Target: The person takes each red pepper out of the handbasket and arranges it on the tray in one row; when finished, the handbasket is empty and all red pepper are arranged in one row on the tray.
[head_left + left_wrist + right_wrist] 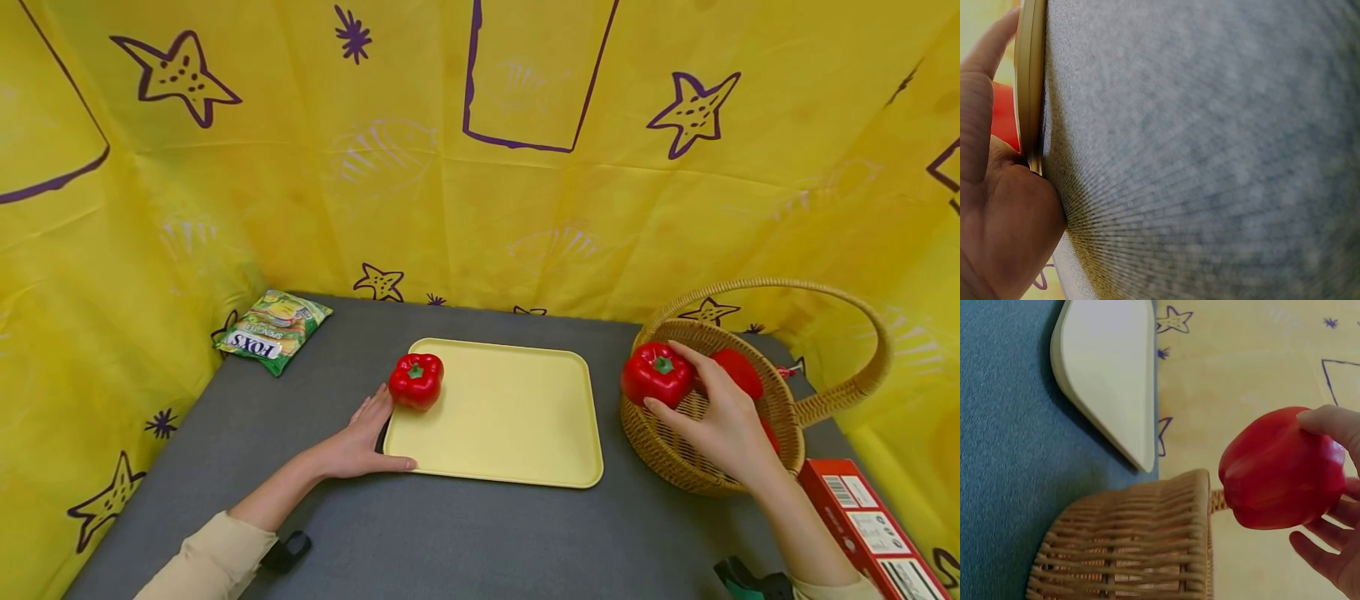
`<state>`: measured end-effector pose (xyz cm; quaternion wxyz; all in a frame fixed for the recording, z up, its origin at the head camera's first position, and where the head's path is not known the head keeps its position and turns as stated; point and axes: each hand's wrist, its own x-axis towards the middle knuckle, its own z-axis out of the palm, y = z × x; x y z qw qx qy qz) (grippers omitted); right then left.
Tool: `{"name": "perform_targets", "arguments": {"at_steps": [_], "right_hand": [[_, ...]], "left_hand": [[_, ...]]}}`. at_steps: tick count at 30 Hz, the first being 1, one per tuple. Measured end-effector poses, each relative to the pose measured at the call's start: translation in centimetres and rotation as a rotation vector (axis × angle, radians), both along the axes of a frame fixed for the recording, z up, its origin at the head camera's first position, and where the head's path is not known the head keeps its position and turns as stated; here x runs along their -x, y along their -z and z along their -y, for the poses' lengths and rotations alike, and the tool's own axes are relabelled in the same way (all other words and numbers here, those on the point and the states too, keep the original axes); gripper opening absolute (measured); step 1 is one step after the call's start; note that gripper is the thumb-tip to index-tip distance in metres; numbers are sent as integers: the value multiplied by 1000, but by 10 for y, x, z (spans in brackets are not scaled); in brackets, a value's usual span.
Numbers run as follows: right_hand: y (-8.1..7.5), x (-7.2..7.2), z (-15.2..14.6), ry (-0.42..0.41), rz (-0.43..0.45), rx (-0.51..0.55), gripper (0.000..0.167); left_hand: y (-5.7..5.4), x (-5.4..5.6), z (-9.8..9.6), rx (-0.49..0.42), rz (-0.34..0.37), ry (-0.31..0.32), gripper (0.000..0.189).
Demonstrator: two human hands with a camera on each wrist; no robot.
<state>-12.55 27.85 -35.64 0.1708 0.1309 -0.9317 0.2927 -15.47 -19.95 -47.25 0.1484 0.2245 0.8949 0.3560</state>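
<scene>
My right hand (726, 429) grips a red bell pepper (654, 380) between thumb and fingers. In the head view the pepper overlaps the left rim of a wicker basket (647, 443); the right wrist view shows the pepper (1282, 472) above the rim. My left hand (352, 446) lies spread at the near left corner of a pale yellow tray (510, 408), thumb along the front edge and fingers by the left side. A second red bell pepper (417, 384) sits on the tray's left edge, next to those fingertips.
More red things, one of them rounded (738, 372), lie in the basket, partly hidden by my right hand. Its tall handle (795, 287) arches over it. A red box (870, 525) stands near right. A green Fox's packet (275, 330) lies back left, before a yellow cloth (465, 217).
</scene>
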Motion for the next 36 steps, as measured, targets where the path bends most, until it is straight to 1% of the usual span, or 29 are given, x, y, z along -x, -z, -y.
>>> {"name": "perform_targets", "arguments": {"at_steps": [6, 13, 19, 25, 29, 36], "right_hand": [[1, 2, 8, -1, 5, -18, 80], [7, 6, 21, -26, 31, -1, 80], [15, 10, 33, -65, 47, 27, 78], [25, 14, 46, -109, 69, 60, 77], [31, 17, 56, -125, 95, 69, 77], [42, 21, 71, -144, 109, 105, 76]], "left_hand": [[0, 0, 1, -7, -2, 4, 116], [1, 0, 1, -13, -12, 5, 116], [3, 0, 1, -13, -14, 5, 116], [2, 0, 0, -16, -9, 4, 116], [2, 0, 1, -14, -9, 6, 116], [1, 0, 2, -19, -21, 13, 116]]}}
